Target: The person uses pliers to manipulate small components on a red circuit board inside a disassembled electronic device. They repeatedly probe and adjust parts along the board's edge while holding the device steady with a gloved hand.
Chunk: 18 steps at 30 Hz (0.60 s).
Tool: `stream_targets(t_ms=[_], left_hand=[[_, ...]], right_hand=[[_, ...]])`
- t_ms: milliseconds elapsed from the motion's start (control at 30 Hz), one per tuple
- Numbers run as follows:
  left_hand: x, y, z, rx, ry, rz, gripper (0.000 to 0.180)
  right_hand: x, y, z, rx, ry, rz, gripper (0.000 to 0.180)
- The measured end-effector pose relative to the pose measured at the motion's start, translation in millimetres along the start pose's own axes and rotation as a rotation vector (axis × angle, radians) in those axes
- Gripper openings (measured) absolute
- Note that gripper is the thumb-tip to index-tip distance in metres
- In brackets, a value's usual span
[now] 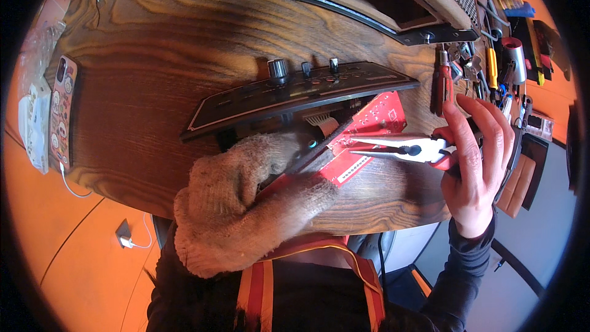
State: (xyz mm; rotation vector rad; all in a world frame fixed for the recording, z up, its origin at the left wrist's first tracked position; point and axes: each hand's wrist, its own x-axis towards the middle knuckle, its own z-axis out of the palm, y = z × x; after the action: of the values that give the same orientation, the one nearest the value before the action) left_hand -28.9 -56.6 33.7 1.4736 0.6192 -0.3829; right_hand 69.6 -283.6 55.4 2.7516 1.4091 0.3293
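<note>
My left hand point(224, 200), in a worn, dirty knit glove, is closed around the lower left of a red circuit board point(384, 114). The board tilts up from a black control panel point(252, 99), and a ribbon cable point(321, 123) shows in the gap between them. A large knob point(278, 69) and smaller ones stand on the panel's face. In my bare right hand point(476, 160) is a pair of needle-nose pliers point(413, 149) with red handles. Their jaws are parted and point left across the board; whether they touch it I cannot tell.
An open black case point(344, 6) with a perforated grille sits at the back. Screwdrivers, including a red-handled one point(444, 80), and other tools crowd the right edge. A phone point(61, 110) on a white cable and clear plastic packaging point(37, 67) lie far left on the wooden table point(135, 123).
</note>
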Motion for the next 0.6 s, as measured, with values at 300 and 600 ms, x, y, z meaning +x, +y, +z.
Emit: stream_targets(t_ms=[300, 600], left_hand=[[2.4, -4.2, -2.4, -0.024, -0.052, 0.025, 0.033], [3.4, -2.0, -3.3, -0.036, -0.076, -0.034, 0.035]], right_hand=[[3.0, 1.1, 7.0, -0.020, 0.011, -0.016, 0.045], [0.5, 3.4, 11.8, 0.000, 0.046, -0.018, 0.043]])
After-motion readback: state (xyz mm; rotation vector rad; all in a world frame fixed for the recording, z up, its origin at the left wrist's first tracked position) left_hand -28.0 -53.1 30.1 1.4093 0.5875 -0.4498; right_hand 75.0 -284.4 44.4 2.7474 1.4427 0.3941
